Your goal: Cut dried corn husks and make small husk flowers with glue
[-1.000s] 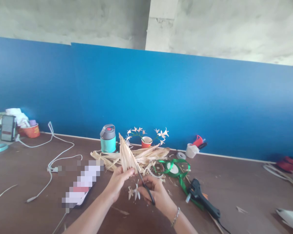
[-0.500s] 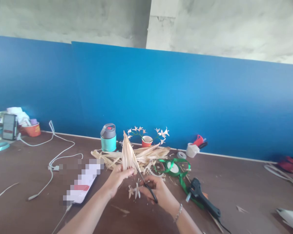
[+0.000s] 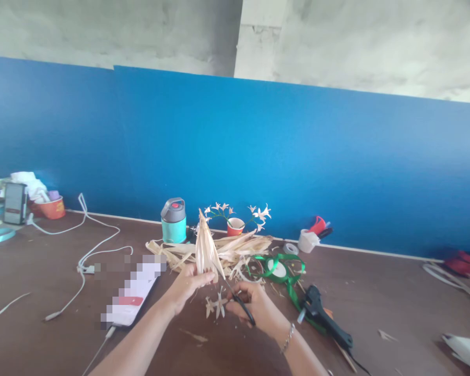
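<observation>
My left hand (image 3: 190, 287) pinches a pale dried corn husk (image 3: 207, 250) near its lower edge, its pointed tip upward. Black-handled scissors (image 3: 243, 305) are gripped in my right hand (image 3: 254, 303), their blades pointing up and left at the husk's lower right edge. Whether the blades are closed on the husk I cannot tell. Just below the blades, small pale husk flowers (image 3: 215, 306) lie on the table. Behind my hands spreads a pile of loose husks (image 3: 243, 248).
A glue gun (image 3: 323, 313) and a green ribbon spool (image 3: 277, 268) lie to the right. A phone (image 3: 137, 295) with a cable is at left. Behind stand a teal flask (image 3: 174, 224) and a red cup (image 3: 235, 227) with flower stems. A blue partition (image 3: 258, 146) closes the back.
The scissors and my right hand have shifted slightly down and right from the husk. My left hand keeps its hold in nearly the same place.
</observation>
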### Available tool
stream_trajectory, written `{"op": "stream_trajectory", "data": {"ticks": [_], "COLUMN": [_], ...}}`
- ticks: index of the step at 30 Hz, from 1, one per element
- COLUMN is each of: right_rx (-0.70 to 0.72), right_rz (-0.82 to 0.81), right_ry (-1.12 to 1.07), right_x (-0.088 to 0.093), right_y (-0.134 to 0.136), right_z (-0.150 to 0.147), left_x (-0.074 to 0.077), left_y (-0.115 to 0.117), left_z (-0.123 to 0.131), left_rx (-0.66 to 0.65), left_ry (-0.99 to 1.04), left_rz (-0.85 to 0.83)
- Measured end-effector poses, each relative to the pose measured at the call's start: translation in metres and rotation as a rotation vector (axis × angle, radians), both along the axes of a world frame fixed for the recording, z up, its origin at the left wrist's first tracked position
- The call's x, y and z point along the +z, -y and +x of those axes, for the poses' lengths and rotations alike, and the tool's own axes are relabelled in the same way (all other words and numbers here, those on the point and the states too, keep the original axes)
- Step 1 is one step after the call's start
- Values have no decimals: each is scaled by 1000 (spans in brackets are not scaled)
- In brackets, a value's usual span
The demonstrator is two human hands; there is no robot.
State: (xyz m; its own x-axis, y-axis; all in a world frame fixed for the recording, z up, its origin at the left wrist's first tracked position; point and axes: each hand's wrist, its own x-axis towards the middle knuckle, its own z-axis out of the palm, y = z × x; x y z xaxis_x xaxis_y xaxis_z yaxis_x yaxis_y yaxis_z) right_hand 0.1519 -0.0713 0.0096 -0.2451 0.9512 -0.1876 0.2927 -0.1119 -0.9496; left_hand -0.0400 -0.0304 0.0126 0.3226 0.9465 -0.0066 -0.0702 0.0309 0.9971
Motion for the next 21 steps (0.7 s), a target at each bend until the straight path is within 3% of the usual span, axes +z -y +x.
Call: {"op": "stream_trajectory", "data": {"ticks": [11,21], "right_rx": [1,83], "right_rz": [4,14], "right_ry": [-40,-114], "right_x": [-7,-5], "right_y": [-3,0], "right_z": [2,1], "left_x": [2,2], "left_y": [3,4], "left_z": [3,8], "left_rx": [-3,130], "left_ry": [7,16], "left_rz": [-22,20]}}
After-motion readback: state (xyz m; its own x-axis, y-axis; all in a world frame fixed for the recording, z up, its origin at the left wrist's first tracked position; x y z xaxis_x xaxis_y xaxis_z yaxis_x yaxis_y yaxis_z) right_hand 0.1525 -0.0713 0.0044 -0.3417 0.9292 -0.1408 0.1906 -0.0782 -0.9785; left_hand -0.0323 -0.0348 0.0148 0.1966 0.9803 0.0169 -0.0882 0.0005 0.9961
